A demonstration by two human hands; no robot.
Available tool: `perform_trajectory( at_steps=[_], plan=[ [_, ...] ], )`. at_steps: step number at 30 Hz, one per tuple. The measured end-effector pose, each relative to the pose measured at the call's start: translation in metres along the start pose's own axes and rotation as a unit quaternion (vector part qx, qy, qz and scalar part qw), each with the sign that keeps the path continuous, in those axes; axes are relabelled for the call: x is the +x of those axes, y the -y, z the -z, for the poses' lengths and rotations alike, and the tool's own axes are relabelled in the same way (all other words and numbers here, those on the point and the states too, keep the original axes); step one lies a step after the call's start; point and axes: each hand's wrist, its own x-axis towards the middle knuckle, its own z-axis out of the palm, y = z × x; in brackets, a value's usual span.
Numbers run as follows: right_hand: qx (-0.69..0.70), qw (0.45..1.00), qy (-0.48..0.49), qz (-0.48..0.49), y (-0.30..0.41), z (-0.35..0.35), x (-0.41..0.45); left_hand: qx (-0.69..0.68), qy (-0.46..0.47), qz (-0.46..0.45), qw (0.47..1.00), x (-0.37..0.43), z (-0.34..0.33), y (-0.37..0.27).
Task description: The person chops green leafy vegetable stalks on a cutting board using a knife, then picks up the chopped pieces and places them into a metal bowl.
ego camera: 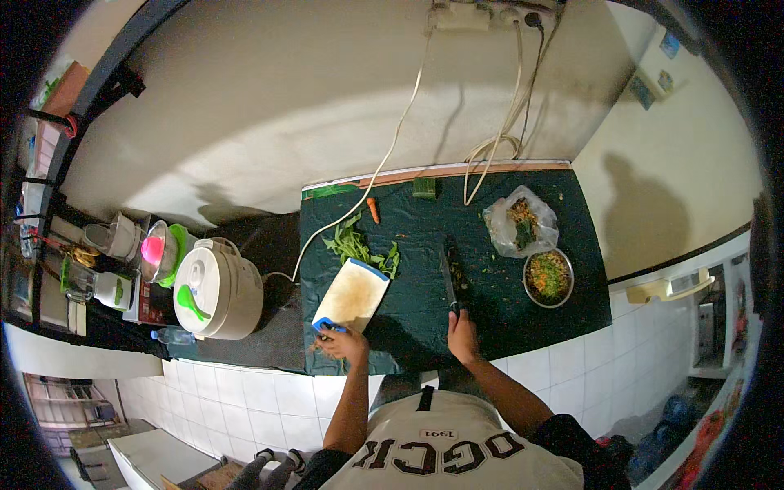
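Note:
My left hand [348, 344] grips the blue-edged handle end of a white plastic cutting board [352, 295]. Brownish stains mark the board's middle. Leafy greens [358, 245] stick out past its far end, and part of them may be hidden by it. Some thin root-like scraps [318, 348] show beside my left fingers. In my right hand [463, 337] is the dark handle of a kitchen knife [448, 275], its blade directed away from me just above or on the dark green table cover [416, 318]; I cannot tell which.
A carrot [373, 210] and a green block-like item [424, 188] lie toward the wall. At right are a plastic bag of scraps [523, 223] and a bowl of chopped vegetables [549, 277]. A white rice cooker [217, 288] stands left. A pale cable [398, 131] crosses the table's back left.

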Motion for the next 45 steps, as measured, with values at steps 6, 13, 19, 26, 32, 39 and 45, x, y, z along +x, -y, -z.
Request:
perform_trajectory(
  at_steps=[6,13,19,26,32,39,45],
  plan=[
    [0.016,0.998,0.032,0.055,0.033,-0.030,0.055,-0.078,0.184,-0.495,0.846,0.010,0.008,-0.079],
    [0.010,0.998,0.054,0.037,0.032,-0.052,0.079,0.126,0.185,-0.611,0.759,0.019,-0.026,-0.129],
    [-0.003,0.999,0.011,-0.035,-0.024,-0.002,0.025,0.085,0.192,-0.501,0.839,0.002,-0.035,-0.142],
    [-0.056,0.978,0.189,-0.071,-0.050,0.061,-0.041,-0.184,0.225,-0.523,0.801,-0.031,-0.065,-0.207],
    [-0.146,0.988,0.022,-0.035,-0.066,0.104,-0.037,-0.063,0.179,-0.513,0.837,-0.048,-0.104,-0.280],
    [-0.274,0.959,-0.055,0.050,-0.101,0.095,-0.002,-0.308,0.301,-0.623,0.653,-0.104,-0.107,-0.277],
    [-0.184,0.979,0.047,-0.070,-0.096,0.121,-0.029,-0.274,0.336,-0.562,0.705,-0.130,-0.081,-0.297]
  ],
)
